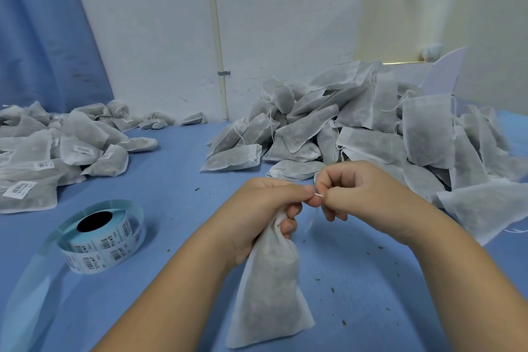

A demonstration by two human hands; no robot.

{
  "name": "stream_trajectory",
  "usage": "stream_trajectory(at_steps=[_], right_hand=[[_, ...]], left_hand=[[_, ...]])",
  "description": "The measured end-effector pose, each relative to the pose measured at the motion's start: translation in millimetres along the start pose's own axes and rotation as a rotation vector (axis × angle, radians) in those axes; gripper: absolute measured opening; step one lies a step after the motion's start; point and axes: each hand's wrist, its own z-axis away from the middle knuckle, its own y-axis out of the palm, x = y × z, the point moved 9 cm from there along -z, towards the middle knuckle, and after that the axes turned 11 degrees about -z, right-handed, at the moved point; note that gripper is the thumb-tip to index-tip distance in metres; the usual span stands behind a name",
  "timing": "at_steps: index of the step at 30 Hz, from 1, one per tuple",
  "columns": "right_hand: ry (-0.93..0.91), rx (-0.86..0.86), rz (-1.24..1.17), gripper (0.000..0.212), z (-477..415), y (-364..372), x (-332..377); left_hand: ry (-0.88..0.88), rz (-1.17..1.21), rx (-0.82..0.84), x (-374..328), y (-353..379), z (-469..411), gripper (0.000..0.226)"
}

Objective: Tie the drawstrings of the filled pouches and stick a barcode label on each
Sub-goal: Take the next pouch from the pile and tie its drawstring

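Observation:
A filled white fabric pouch [271, 288] hangs above the blue table, its neck bunched in my left hand [265, 208]. My right hand [357, 191] pinches the thin white drawstring [319, 195] just beside the left fingertips, and both hands meet at the pouch's mouth. A roll of barcode labels [105, 240] lies on the table to the left, with a strip of its blue backing trailing toward the front left edge.
A large heap of unlabelled pouches [357, 128] fills the back right of the blue table [171, 180]. A pile of labelled pouches [51, 151] sits at the far left. White wall and pipe [217, 37] stand behind. Dark crumbs dot the table.

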Motion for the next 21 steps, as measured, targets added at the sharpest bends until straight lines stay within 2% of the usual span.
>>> stream_trajectory(at_steps=[2,6,11,15,21], right_hand=[[0.008,0.008,0.012,0.026,0,-1,-2],[0.015,-0.013,0.006,0.009,-1,-2,-5],[-0.01,-0.1,-0.056,0.012,-1,-11,-1],[-0.025,-0.079,-0.117,0.023,-2,-7,1],[-0.04,-0.021,-0.228,0.013,-1,1,3]], left_hand=[[0.002,-0.011,0.006,0,0,0,0.014],[-0.008,-0.009,-0.01,1,1,1,0.014],[0.003,0.052,-0.056,1,-4,-1,0.011],[0.046,0.081,-0.06,-3,-5,-1,0.021],[0.063,0.132,-0.02,-5,-4,0,0.015]])
